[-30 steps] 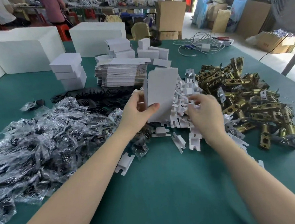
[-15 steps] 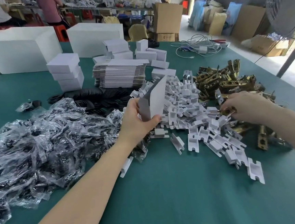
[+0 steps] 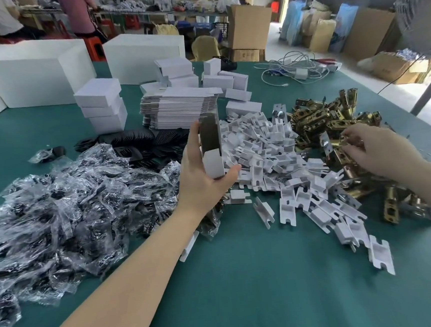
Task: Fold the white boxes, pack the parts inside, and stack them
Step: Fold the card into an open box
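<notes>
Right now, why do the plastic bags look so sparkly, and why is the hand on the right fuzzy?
In the head view, daylight from the bright doorway glints off the crinkly plastic bags; the right hand is smeared by motion blur over the brass parts; the left hand and its white box look sharper; the wide lens bends the table's edges.
</notes>
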Demonstrator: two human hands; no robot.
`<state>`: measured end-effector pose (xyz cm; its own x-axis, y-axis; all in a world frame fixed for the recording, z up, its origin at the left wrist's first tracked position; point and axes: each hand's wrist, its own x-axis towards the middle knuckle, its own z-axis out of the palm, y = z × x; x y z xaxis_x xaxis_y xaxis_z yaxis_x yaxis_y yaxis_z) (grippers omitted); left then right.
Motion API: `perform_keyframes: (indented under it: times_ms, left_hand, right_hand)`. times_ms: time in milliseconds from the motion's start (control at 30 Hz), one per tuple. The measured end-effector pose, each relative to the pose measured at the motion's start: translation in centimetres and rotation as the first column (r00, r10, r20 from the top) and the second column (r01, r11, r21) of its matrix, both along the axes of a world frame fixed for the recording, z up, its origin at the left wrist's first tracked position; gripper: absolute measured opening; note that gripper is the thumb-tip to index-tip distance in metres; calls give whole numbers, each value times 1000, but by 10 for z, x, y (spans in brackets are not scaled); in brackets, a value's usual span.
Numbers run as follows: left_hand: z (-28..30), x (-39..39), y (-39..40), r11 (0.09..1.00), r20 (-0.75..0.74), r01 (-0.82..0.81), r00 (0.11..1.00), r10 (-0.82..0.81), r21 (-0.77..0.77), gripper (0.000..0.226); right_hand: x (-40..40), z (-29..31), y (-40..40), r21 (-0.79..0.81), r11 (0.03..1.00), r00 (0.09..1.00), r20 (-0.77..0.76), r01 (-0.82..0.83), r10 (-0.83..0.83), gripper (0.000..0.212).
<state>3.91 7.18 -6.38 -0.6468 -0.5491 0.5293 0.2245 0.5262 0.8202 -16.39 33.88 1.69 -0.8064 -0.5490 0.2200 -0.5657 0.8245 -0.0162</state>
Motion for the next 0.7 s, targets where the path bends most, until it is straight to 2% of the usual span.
perform_keyframes:
  times_ms: [67,133,200,333,400,500,600,700]
  left_hand:
    - [-3,-1,1,999,18,-37,999,38,-32,115]
    - [-7,-3,0,1000,39,-19,999,18,16,118]
    - [-8,-3,-1,1000,37,-11,999,10,23,114]
    - [-4,-3,0,997,8,-23,1000,23,-77,92]
    - [-3,-2,0,999,-13,-15,1000,15,-50,87]
    - [-3,1,-1,999,-27,23,999,-22,39,97]
    - [-1,1,-1,1000,-27,10,1000,-9,20,97]
    - [-3,-2,-4,999,-31,19,999,-17,51,75]
  right_hand:
    - [0,2,1,-106,994,998,45,42,-37,44]
    - [-1,5,3,-174,982,996,70,70,-58,44]
    - [0,9,5,-145,986,997,38,78,-73,41]
    - [5,14,2,-50,993,994,-27,103,-105,31]
    - [5,15,1,-78,989,992,-18,127,-128,30]
    - [4,14,1,-173,976,990,-6,135,-139,28]
    - [1,13,3,-269,945,982,17,184,-187,30]
    - [-2,21,5,-305,926,974,16,221,-227,23]
